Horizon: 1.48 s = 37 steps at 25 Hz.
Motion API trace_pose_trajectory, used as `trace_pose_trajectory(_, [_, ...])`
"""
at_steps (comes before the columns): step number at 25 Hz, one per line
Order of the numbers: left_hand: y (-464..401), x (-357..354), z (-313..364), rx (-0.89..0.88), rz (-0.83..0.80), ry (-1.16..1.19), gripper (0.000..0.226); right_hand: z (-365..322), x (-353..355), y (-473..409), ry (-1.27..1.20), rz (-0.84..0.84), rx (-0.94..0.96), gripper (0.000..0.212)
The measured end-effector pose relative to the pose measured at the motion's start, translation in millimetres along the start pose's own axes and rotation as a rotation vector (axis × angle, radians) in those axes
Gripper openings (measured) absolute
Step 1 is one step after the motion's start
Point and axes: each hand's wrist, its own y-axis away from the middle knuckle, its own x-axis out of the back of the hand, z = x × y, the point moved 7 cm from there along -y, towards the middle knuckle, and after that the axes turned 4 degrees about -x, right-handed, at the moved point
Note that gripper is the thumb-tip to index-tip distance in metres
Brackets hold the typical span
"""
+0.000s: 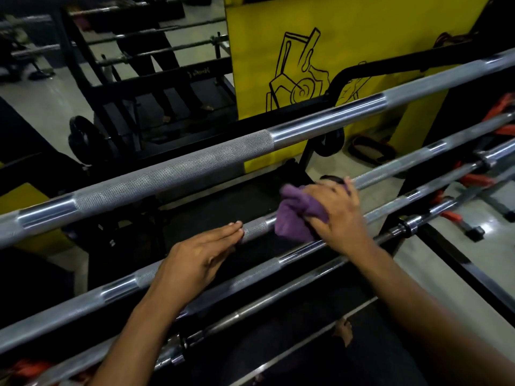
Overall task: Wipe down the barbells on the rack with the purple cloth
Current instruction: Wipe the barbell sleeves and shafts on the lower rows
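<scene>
Under the right hand (338, 215), purple cloth (295, 215) bunched and clamped by curled fingers against a knurled barbell (256, 227), 2nd one down on the rack. Just left of that grip, left hand (200, 257) flat, fingers straight and together, fingertips (237, 227) touching the same bar. Above the grip, top barbell (195, 168) runs diagonally. Below the grip, another barbell (117, 291) passes under the left wrist. Behind, yellow wall panel (362, 37) with black drawing.

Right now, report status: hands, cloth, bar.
Right hand grips cloth, wrapped on second bar. Left hand open, fingertips on same bar. Nothing in the way.
</scene>
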Motion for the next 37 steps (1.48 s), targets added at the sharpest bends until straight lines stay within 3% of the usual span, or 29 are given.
trace_pose_trajectory(3, [-2.7,1.0,1.4,-0.003,0.022,0.011,0.038,19.7,12.5,-16.4,0.105,0.002,-0.189,0.047])
trace_pose_trajectory(8, [-8.2,0.7,3.3,0.094,0.031,-0.108,0.053,-67.7,-15.6,10.4,-0.015,-0.135,0.035,0.056])
trace_pose_trajectory(11, [-9.6,-18.4,31.8,0.036,0.003,-0.171,0.072,-73.1,-9.2,37.7,-0.209,-0.101,-0.018,0.056])
trace_pose_trajectory(13, [-5.8,-38.1,61.7,0.026,0.058,-0.005,0.062,-63.3,-0.2,56.7,-0.351,-0.063,-0.113,0.05])
trace_pose_trajectory(15, [-4.5,-53.0,82.3,0.144,0.13,0.274,0.038,-47.9,8.2,74.5,-0.505,-0.035,-0.22,0.045])
trace_pose_trajectory(16, [-5.5,-61.4,86.1,0.218,0.141,0.415,0.026,-39.3,9.9,82.9,-0.589,-0.046,-0.286,0.042])
trace_pose_trajectory(18, [-14.0,-74.3,90.6,0.285,0.092,0.564,0.025,-19.5,7.7,101.6,-0.709,-0.092,-0.45,0.041])
trace_pose_trajectory(23, [-49.4,-93.2,97.2,0.242,-0.082,0.388,0.044,30.9,18.2,163.2,-0.846,-0.001,-1.029,0.05])
trace_pose_trajectory(26, [-76.1,-99.7,118.6,0.127,-0.107,0.308,0.043,36.8,-1.5,207.1,-1.329,0.006,-1.495,0.063])
trace_pose_trajectory(28, [-85.3,-112.6,152.5,-0.037,-0.164,0.325,0.041,20.0,-13.2,215.7,-1.676,-0.04,-1.642,0.074])
trace_pose_trajectory(29, [-84.3,-123.6,173.9,-0.123,-0.242,0.331,0.042,17.7,-12.5,213.8,-1.764,0.032,-1.659,0.075])
trace_pose_trajectory(31, [-74.3,-145.2,210.6,-0.289,-0.402,0.302,0.048,27.9,-4.4,206.0,-1.841,0.333,-1.625,0.067])
trace_pose_trajectory(33, [-73.1,-154.3,227.3,-0.38,-0.447,0.282,0.055,47.4,16.1,198.2,-1.806,0.586,-1.534,0.057])
trace_pose_trajectory(37, [-92.8,-142.9,225.3,-0.542,-0.487,0.281,0.059,86.8,51.1,184.2,-1.792,0.81,-1.346,0.059])
